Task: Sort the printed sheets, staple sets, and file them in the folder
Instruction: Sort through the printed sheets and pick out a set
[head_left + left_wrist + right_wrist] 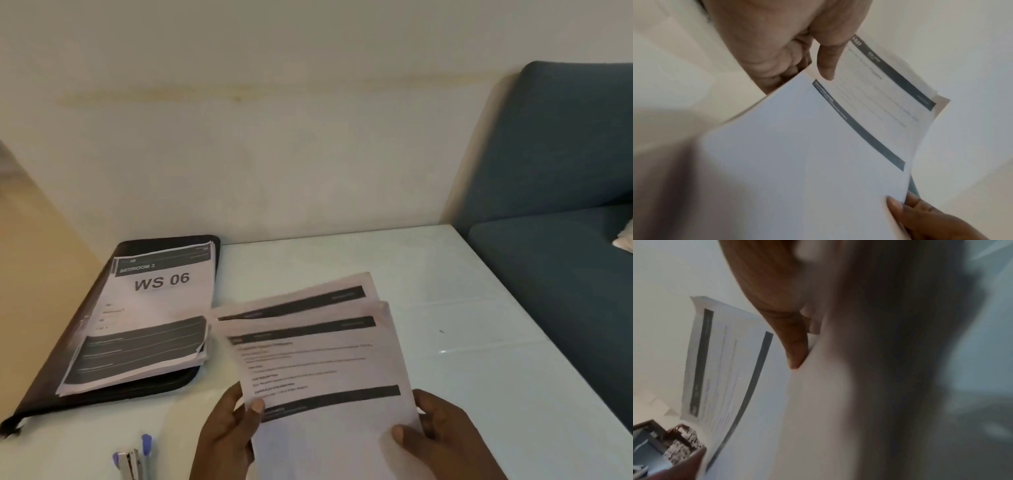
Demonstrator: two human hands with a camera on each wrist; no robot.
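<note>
The printed sheets (318, 359) are being held above the white table (479, 342), two fanned apart (their small print is blurring past reading). The left hand (222, 435) is pinching their left edge, thumb on top; the right hand (442, 442) is gripping the lower right corner likewise. The fingers beneath are hiding behind paper. Another stack (150, 315) is lying on the black folder (51, 383) to the left, near a stapler (132, 462) cut off at the frame's bottom.

A home room: blue sofa (548, 178) beside a white table (479, 342).
</note>
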